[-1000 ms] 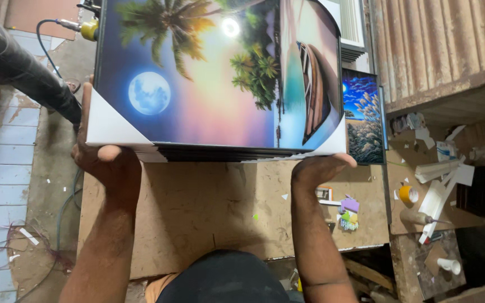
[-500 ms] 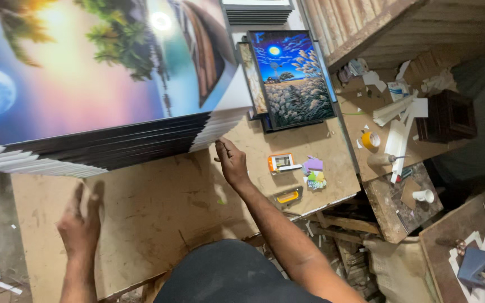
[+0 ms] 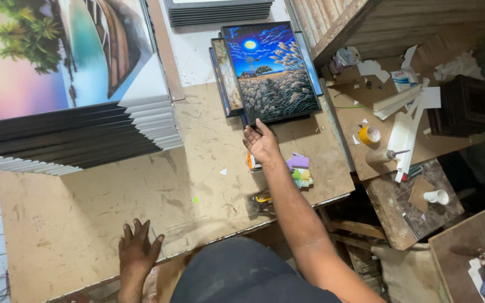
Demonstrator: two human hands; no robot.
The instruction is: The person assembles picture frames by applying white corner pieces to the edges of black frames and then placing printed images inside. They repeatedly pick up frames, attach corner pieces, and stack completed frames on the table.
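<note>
My right hand (image 3: pixel 261 142) reaches across the wooden worktable (image 3: pixel 85 219) and touches the near edge of a small framed night-landscape painting (image 3: pixel 270 70), which lies on top of other small frames. Whether the fingers grip the frame is unclear. My left hand (image 3: pixel 137 251) rests flat on the table near its front edge, fingers spread, holding nothing. A tall stack of large canvas prints (image 3: pixel 68 134) with a tropical beach scene on top lies at the left.
Small coloured paper pieces (image 3: pixel 300 168) and a yellow-handled tool (image 3: pixel 262 199) lie by my right forearm. A cluttered side bench holds a tape roll (image 3: pixel 370 134), a glue bottle (image 3: pixel 385 155), white strips and a dark wooden box (image 3: pixel 467 106). More dark frames (image 3: pixel 220 11) are stacked at the back.
Both hands have left the big stack of canvases. The right hand moved out to the small framed painting; the left hand dropped to the table's front edge. The view swung right.
</note>
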